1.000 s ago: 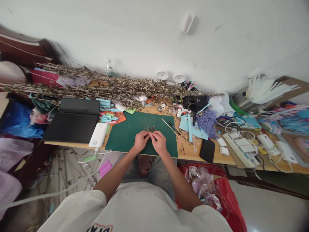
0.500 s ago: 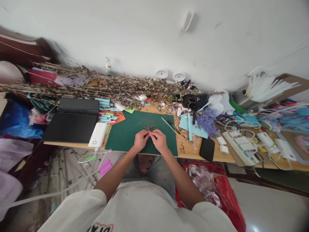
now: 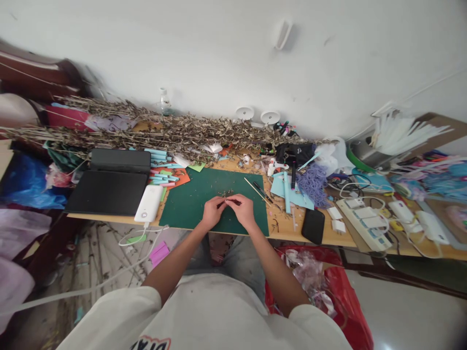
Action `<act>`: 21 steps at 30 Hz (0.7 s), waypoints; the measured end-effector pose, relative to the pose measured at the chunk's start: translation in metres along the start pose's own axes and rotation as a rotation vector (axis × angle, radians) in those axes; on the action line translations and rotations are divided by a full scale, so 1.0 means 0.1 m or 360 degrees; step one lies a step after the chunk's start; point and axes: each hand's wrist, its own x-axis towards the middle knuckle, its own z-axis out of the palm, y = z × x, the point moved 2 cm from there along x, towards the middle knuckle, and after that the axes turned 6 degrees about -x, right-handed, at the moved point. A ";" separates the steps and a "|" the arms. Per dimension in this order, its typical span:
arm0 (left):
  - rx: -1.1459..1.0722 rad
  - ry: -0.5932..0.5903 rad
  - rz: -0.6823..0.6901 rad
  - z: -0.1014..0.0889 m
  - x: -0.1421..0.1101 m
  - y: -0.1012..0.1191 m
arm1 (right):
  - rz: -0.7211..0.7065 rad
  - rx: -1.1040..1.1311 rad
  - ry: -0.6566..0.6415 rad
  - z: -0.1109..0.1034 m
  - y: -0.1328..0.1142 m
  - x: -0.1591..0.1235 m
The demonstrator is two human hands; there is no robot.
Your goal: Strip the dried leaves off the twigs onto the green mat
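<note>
Over the green cutting mat (image 3: pixel 186 199), my left hand (image 3: pixel 213 212) and my right hand (image 3: pixel 241 210) meet at the fingertips. Both are closed in a pinch, thumbs and forefingers together. Whatever sits between the fingertips is too small to make out. Just beyond them, small dry plant crumbs (image 3: pixel 226 193) lie on the mat. To the right of my right hand are a thin wooden stick (image 3: pixel 256 190) and a black pen (image 3: pixel 263 192), side by side across the mat's edge.
Dried plant stalks (image 3: pixel 189 129) stretch along the back. A black tablet case (image 3: pixel 109 189) and a white power bank (image 3: pixel 149 203) stand left; blue paper (image 3: pixel 292 190), purple yarn (image 3: pixel 314 183), a black phone (image 3: pixel 313 226) and a power strip (image 3: pixel 365 221) lie right. A red bag (image 3: pixel 343 301) is below.
My hands stay together at nearly the same spot. The right fingers have shifted slightly, with the knuckles a little more raised. Nothing else has visibly moved.
</note>
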 end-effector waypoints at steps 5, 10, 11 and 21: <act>-0.0025 -0.0002 -0.0013 0.00 -0.01 0.00 | -0.0166 -0.0193 0.0030 0.02 0.01 -0.04; -0.0030 0.0005 -0.0016 -0.01 0.00 0.03 | -0.0324 -0.0461 -0.0006 0.03 -0.01 -0.08; -0.0029 0.0008 -0.0018 -0.01 0.00 0.04 | -0.0308 -0.0436 -0.0016 0.02 -0.02 -0.08; -0.0016 -0.0003 -0.0023 0.01 0.00 0.02 | 0.0261 -0.0160 -0.0597 -0.16 -0.06 0.30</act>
